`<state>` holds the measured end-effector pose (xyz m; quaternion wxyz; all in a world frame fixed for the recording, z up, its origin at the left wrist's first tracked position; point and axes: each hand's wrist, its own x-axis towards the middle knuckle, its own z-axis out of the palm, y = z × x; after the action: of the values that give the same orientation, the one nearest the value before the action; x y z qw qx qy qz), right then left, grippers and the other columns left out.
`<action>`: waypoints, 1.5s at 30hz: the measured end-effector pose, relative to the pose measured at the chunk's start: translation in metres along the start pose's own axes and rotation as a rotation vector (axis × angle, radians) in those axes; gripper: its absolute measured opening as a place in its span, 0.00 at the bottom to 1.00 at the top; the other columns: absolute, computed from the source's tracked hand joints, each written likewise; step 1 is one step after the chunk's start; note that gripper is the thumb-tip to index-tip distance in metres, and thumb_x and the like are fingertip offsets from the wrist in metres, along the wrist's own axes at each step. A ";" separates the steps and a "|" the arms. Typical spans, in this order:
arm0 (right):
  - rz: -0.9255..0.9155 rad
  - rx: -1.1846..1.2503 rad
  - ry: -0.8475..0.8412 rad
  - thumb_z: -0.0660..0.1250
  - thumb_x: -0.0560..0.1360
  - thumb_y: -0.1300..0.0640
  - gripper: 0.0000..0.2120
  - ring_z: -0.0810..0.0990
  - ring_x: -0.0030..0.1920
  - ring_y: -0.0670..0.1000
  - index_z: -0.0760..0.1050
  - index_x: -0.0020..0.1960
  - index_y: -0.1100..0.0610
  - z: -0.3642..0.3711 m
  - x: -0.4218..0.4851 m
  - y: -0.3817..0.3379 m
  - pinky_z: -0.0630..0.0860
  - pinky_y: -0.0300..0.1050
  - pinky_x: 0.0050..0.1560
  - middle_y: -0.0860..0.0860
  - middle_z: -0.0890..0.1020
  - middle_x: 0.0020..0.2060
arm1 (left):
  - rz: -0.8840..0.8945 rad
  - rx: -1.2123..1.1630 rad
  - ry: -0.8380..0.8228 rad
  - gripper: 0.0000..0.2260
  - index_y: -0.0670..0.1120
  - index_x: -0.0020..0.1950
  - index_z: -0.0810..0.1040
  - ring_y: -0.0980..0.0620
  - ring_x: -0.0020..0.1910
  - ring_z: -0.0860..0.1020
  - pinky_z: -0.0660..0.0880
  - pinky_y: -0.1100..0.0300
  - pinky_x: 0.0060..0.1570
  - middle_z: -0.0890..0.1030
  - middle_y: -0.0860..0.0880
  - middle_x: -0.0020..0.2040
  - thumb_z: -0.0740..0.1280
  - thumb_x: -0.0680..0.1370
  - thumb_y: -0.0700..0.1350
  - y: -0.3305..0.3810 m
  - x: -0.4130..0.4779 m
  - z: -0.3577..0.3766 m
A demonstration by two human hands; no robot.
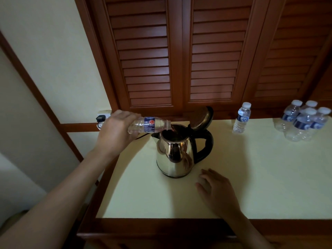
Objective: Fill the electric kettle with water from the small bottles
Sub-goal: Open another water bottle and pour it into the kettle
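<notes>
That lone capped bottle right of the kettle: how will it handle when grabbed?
The lone bottle looks full and capped, so probably heavy for its size and fairly firm. Tall, narrow and upright on the table, it would likely tip if nudged sideways. Its thin clear plastic may dent under a hard squeeze.

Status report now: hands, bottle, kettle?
Left hand grips tilted bottle, neck over open kettle. Right hand rests on table. Nothing blocks the pour.

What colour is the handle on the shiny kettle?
Black. The curved handle of the shiny steel electric kettle shows best in the head view.
</notes>
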<state>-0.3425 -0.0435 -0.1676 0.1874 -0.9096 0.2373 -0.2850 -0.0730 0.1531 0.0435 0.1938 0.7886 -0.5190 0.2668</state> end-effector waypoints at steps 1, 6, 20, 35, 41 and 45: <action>0.000 0.001 -0.003 0.66 0.75 0.42 0.15 0.76 0.66 0.48 0.81 0.55 0.50 0.001 0.000 0.000 0.75 0.53 0.63 0.46 0.82 0.62 | 0.002 0.004 0.000 0.26 0.44 0.64 0.81 0.43 0.54 0.79 0.74 0.54 0.50 0.84 0.45 0.55 0.81 0.66 0.39 0.000 0.000 0.000; 0.011 0.000 0.018 0.70 0.73 0.45 0.15 0.77 0.66 0.49 0.82 0.55 0.52 0.000 0.000 -0.001 0.76 0.54 0.63 0.47 0.83 0.61 | 0.009 0.007 0.008 0.26 0.43 0.64 0.82 0.42 0.54 0.79 0.75 0.53 0.49 0.84 0.45 0.56 0.80 0.66 0.38 0.003 0.001 0.000; 0.011 -0.009 0.016 0.68 0.74 0.43 0.17 0.77 0.65 0.49 0.82 0.57 0.52 0.001 0.000 0.000 0.76 0.53 0.62 0.46 0.83 0.60 | 0.032 0.031 0.024 0.26 0.42 0.65 0.81 0.43 0.58 0.79 0.76 0.51 0.53 0.83 0.44 0.59 0.80 0.68 0.37 0.004 0.004 -0.003; 0.005 0.004 0.009 0.68 0.74 0.44 0.15 0.77 0.66 0.48 0.82 0.56 0.52 0.002 0.001 0.001 0.76 0.52 0.62 0.46 0.82 0.61 | 0.138 0.060 0.041 0.27 0.40 0.65 0.81 0.41 0.60 0.78 0.76 0.49 0.57 0.82 0.42 0.61 0.79 0.67 0.33 0.004 0.014 -0.008; 0.012 -0.019 0.012 0.68 0.75 0.46 0.16 0.77 0.65 0.49 0.81 0.59 0.52 0.003 0.000 0.002 0.76 0.53 0.63 0.46 0.82 0.60 | 0.267 0.114 0.062 0.22 0.36 0.63 0.81 0.36 0.60 0.80 0.70 0.45 0.68 0.82 0.37 0.60 0.76 0.69 0.31 0.009 0.027 -0.008; 0.005 -0.018 0.012 0.67 0.75 0.45 0.16 0.78 0.65 0.50 0.81 0.57 0.53 0.002 0.001 0.001 0.76 0.53 0.62 0.46 0.83 0.60 | 0.349 0.138 0.047 0.20 0.37 0.65 0.80 0.38 0.62 0.79 0.69 0.43 0.71 0.81 0.37 0.62 0.75 0.73 0.36 0.009 0.040 -0.010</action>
<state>-0.3411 -0.0442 -0.1694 0.1783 -0.9089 0.2435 -0.2878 -0.0703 0.1270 0.0766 0.1021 0.6916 -0.6238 0.3495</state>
